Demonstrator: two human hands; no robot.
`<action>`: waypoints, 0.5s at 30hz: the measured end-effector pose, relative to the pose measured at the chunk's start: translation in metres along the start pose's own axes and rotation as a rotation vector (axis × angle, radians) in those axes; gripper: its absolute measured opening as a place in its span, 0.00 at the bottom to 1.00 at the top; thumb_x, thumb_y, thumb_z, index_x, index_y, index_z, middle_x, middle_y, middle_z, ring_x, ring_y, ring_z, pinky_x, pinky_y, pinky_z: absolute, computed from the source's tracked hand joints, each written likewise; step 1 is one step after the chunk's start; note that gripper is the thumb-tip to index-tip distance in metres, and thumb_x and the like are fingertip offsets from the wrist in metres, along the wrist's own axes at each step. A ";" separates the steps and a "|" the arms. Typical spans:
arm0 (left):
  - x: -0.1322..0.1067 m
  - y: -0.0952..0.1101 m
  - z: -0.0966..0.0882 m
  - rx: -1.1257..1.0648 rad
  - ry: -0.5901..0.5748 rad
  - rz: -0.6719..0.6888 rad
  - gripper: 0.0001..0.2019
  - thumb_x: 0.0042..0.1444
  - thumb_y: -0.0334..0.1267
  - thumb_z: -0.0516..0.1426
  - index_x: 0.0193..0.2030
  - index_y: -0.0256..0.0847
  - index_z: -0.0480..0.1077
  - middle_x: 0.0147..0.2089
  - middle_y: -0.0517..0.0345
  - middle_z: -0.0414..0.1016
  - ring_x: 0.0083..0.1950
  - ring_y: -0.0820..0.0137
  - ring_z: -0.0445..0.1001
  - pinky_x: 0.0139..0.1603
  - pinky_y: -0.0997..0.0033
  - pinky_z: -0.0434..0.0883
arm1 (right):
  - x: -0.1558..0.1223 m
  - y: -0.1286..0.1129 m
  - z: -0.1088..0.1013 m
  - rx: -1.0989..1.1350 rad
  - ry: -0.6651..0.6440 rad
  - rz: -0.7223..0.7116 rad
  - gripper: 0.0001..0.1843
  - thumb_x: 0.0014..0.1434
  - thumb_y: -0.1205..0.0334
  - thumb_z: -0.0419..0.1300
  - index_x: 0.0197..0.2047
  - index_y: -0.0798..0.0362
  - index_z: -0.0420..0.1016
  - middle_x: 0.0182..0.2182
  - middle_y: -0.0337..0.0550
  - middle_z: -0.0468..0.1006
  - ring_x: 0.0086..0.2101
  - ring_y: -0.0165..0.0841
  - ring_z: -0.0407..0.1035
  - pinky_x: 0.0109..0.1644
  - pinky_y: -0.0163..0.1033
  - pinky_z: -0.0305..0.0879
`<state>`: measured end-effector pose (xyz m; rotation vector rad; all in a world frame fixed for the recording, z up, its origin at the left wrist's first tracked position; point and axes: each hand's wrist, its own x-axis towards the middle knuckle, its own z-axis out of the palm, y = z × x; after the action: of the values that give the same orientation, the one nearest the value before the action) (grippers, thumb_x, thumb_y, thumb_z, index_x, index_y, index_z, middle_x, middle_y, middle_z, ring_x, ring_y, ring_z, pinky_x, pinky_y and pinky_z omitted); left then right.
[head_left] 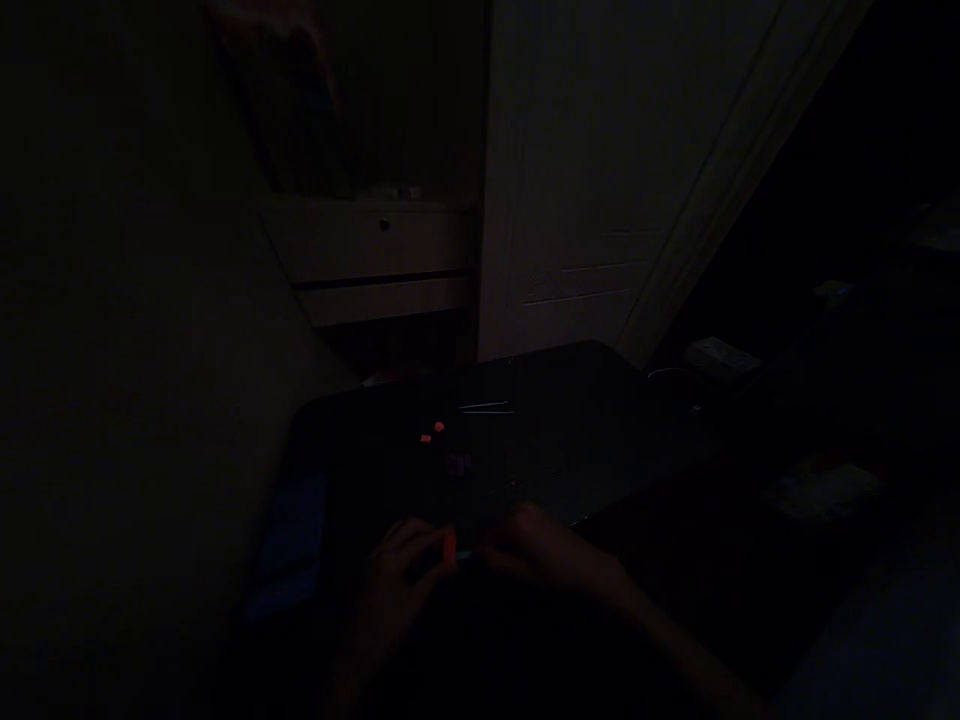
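The picture is very dark. My left hand [405, 565] pinches a small orange piece [449, 549] between thumb and fingers. Facing it, my right hand [529, 545] is closed, and a thin pale tip [463, 555] sticks out from it toward the orange piece. What the right hand grips is too dark to name. Whether the tip touches the piece, I cannot tell. Beyond the hands lie a small purple object [458, 464] and two little orange bits, one rounded [439, 427] and one squarish [425, 438].
Tweezers [486, 408] lie farther back on the dark table [585, 410]. A blue flat item [289, 540] is at the left. Behind the table stand a drawer unit [382, 245] and a pale panel [570, 200]. A pale box [721, 357] sits at the right.
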<state>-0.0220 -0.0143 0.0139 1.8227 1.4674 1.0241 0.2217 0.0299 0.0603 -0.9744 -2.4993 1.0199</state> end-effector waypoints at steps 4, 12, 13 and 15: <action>-0.003 0.003 -0.001 -0.019 -0.008 -0.013 0.15 0.61 0.52 0.65 0.51 0.52 0.84 0.48 0.54 0.86 0.47 0.59 0.82 0.51 0.57 0.80 | -0.001 0.004 0.007 0.095 0.091 0.053 0.14 0.71 0.63 0.58 0.37 0.56 0.84 0.31 0.41 0.83 0.28 0.30 0.71 0.32 0.33 0.59; -0.004 0.015 -0.001 -0.012 0.046 -0.005 0.13 0.63 0.53 0.63 0.43 0.51 0.84 0.44 0.57 0.87 0.40 0.64 0.81 0.43 0.63 0.79 | 0.004 0.006 0.021 0.092 0.198 0.166 0.19 0.72 0.59 0.58 0.33 0.57 0.84 0.28 0.42 0.82 0.27 0.30 0.71 0.31 0.33 0.56; -0.003 0.015 -0.001 -0.026 0.048 0.018 0.13 0.63 0.53 0.63 0.43 0.51 0.85 0.44 0.56 0.87 0.42 0.63 0.82 0.45 0.63 0.80 | 0.004 0.006 0.022 0.081 0.206 0.171 0.19 0.72 0.59 0.58 0.33 0.57 0.84 0.27 0.42 0.82 0.27 0.30 0.70 0.31 0.33 0.56; -0.002 0.015 -0.001 -0.039 0.050 0.057 0.13 0.64 0.54 0.62 0.42 0.51 0.85 0.43 0.55 0.87 0.45 0.61 0.83 0.47 0.62 0.80 | 0.003 0.008 0.024 0.072 0.218 0.175 0.20 0.72 0.59 0.58 0.32 0.57 0.84 0.26 0.42 0.82 0.26 0.30 0.69 0.30 0.33 0.55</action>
<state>-0.0154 -0.0193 0.0267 1.8329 1.4214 1.1264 0.2123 0.0234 0.0378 -1.2283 -2.2171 0.9866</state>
